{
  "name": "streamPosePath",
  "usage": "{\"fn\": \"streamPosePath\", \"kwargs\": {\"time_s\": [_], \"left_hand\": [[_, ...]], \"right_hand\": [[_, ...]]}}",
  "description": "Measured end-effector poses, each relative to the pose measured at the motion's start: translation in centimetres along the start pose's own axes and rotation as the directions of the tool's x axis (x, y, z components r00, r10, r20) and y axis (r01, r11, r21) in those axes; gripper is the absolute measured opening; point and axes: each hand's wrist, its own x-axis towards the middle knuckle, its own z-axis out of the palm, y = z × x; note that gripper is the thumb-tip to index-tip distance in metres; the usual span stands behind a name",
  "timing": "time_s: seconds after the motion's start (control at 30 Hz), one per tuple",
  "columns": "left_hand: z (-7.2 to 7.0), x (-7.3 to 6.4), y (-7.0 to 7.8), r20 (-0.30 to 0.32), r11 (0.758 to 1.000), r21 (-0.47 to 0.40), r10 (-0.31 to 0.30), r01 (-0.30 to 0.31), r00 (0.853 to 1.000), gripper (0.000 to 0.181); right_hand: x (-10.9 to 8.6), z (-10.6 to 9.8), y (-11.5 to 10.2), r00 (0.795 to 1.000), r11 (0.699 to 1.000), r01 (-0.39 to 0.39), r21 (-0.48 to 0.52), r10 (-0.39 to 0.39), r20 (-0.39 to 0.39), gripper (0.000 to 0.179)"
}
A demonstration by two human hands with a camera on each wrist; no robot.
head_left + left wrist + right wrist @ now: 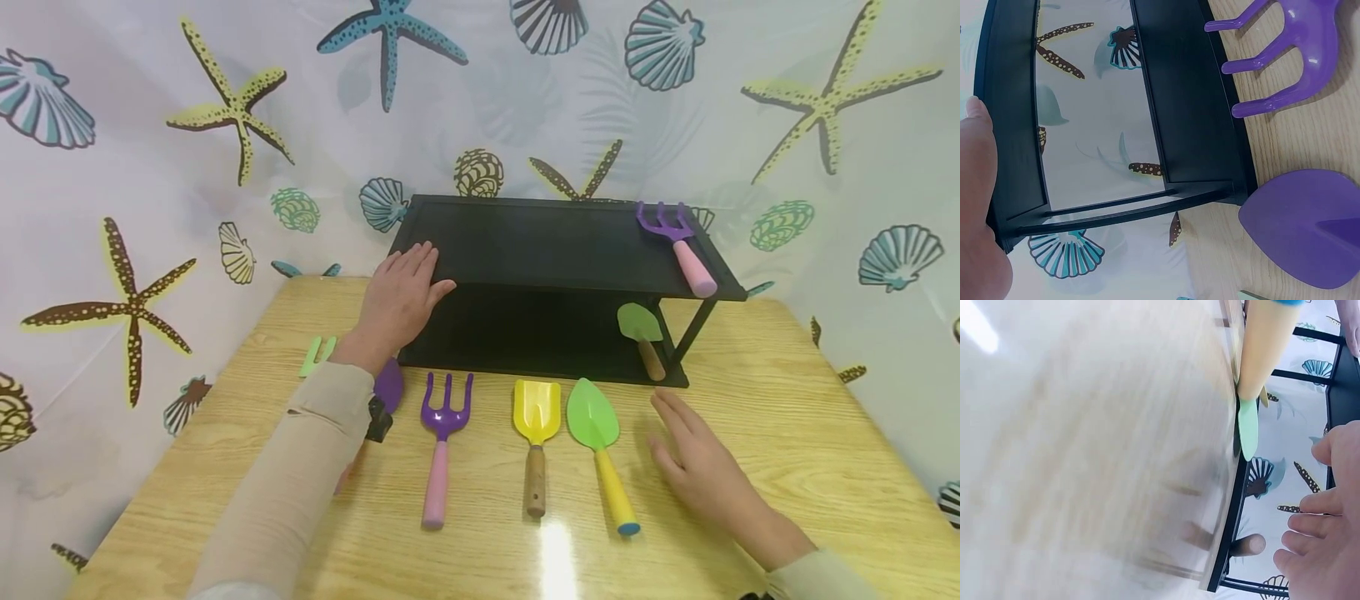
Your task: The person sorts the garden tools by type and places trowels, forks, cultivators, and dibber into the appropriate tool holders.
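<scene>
My left hand rests on the left end of the top board of a black two-tier shelf, fingers straight. My right hand, empty and with loosely extended fingers, is above the table to the right of a green trowel with a yellow handle. Left of that trowel lie a yellow scoop with a wooden handle and a purple hand fork with a pink handle. Behind my left forearm, a purple trowel and a light green fork are partly hidden.
Another purple fork with a pink handle lies on the shelf's top right end. A green trowel with a brown handle leans out of the lower tier. Behind the wooden table hangs a seashell-patterned cloth.
</scene>
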Motion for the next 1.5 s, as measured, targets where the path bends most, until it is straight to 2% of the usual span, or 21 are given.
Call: {"fn": "streamPosePath", "kwargs": {"time_s": [0.57, 0.9, 1.2, 1.5], "left_hand": [[0.2, 0.1, -0.1, -0.008, 1.0, 0.011, 0.0, 0.0, 1.0, 0.072], [0.2, 0.1, -0.1, -0.008, 1.0, 0.006, 0.001, -0.001, 1.0, 0.071], [0.1, 0.1, -0.1, -0.008, 1.0, 0.006, 0.003, -0.003, 1.0, 0.071], [0.0, 0.0, 0.0, -0.002, 1.0, 0.012, 0.006, -0.006, 1.0, 0.071]], "right_hand": [[-2.0, 1.4, -2.0, 1.0, 1.0, 0.008, 0.009, -0.008, -0.001, 0.056], [-2.7, 1.8, -3.4, 0.994, 1.0, -0.007, 0.02, 0.005, 0.112, 0.063], [-3.1, 1.9, -4.2, 0.982, 0.999, 0.042, -0.005, -0.041, 0.183, 0.074], [-3.2, 2.3, -4.6, 0.971, 0.993, 0.112, -0.048, -0.099, 0.218, 0.084]]}}
